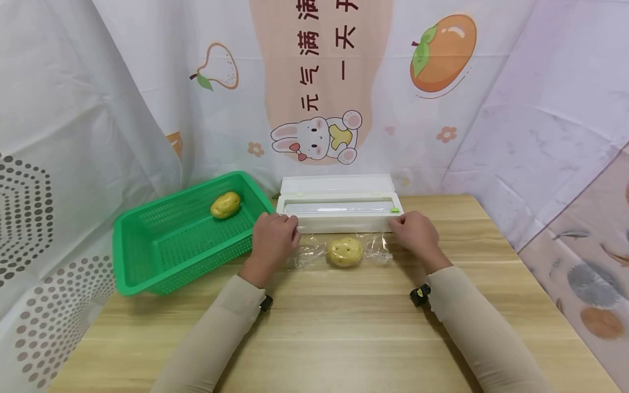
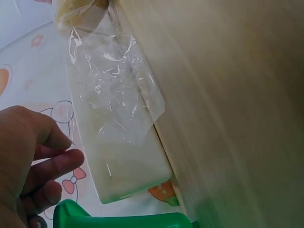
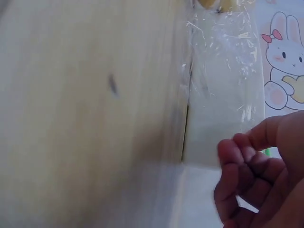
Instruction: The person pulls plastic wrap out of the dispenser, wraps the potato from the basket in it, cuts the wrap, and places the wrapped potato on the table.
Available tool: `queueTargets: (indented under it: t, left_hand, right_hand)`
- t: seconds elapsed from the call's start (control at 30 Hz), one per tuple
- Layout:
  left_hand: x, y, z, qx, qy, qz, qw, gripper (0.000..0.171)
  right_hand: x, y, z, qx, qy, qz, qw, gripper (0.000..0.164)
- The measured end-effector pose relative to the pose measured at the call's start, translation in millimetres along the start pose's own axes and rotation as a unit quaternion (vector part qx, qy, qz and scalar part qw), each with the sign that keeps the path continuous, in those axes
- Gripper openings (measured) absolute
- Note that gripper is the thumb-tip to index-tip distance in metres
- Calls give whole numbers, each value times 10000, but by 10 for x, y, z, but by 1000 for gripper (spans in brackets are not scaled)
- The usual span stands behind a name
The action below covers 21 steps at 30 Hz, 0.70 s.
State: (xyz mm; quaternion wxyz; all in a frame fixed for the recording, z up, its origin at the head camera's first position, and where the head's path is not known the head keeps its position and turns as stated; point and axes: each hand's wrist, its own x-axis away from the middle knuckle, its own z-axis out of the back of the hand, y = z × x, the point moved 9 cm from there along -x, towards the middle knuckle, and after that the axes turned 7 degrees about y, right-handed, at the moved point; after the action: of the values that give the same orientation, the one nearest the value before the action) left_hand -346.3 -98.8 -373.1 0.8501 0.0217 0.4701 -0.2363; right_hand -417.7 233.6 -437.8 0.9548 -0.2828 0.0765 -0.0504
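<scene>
A white cling film dispenser (image 1: 344, 225) stands at the back of the table, its lid (image 1: 337, 184) raised and a small green slider (image 1: 395, 210) at the right of its slot. At its front left corner my left hand (image 1: 274, 240) pinches the clear film between thumb and forefinger. My right hand (image 1: 417, 234) pinches the film at the front right corner, other fingers curled. Between the hands, just before the dispenser, lies a potato (image 1: 345, 252) wrapped in clear film, with crumpled film ends (image 2: 111, 78) spreading to both sides.
A green plastic basket (image 1: 196, 268) stands to the left, close to my left hand, with a potato (image 1: 226, 205) in its far right corner. Behind the table hangs a printed curtain (image 1: 383, 158). Bare wooden tabletop (image 1: 334, 333) extends toward me.
</scene>
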Motion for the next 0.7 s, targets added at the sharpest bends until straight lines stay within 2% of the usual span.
queueTargets:
  t: [0.17, 0.37, 0.53, 0.7]
  left_hand:
    - [15, -3, -14, 47, -188, 52, 9998, 28]
    - [12, -31, -52, -37, -628, 213, 9978, 21]
    - [18, -69, -42, -15, -808, 395, 9959, 18]
    - [32, -138, -36, 20, -759, 509, 9958, 16]
  right_hand:
    - [-9, 16, -72, 371, -402, -44, 9985, 37]
    - [-22, 55, -267, 277, -1064, 83, 9939, 31]
    - [-22, 58, -233, 1, -861, 209, 9961, 33]
    - [24, 12, -148, -216, -797, 406, 9958, 36]
